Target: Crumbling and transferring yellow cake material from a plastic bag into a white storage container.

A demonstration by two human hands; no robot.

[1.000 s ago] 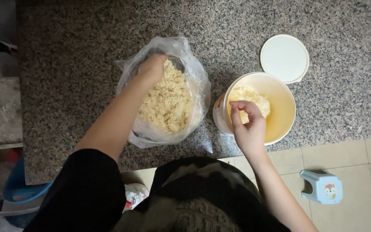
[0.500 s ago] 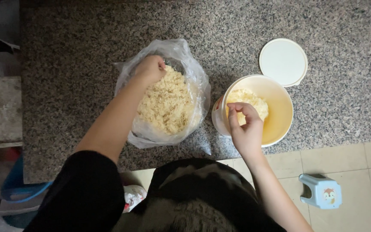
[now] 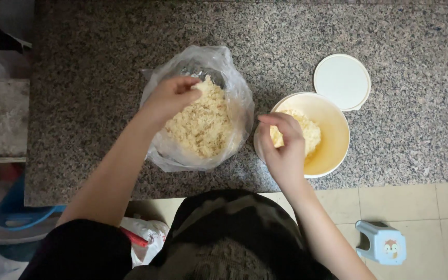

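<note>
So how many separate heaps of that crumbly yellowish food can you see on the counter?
2. One heap fills the clear plastic bag, where the left hand touches it. A smaller one sits in the yellow bowl under the right hand. More may lie hidden beneath the hands.

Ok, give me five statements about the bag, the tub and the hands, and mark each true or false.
1. The left hand is in the clear bag of pale crumbly food. True.
2. The lid sits closed on the tub. False: it lies flat on the counter beside the open tub, at its far right edge.
3. The right hand is over the tub's near left rim. True.
4. The tub is empty. False: it holds a heap of the same pale food.
5. The small blue stool stands on the counter. False: it is on the tiled floor, lower right.
</note>
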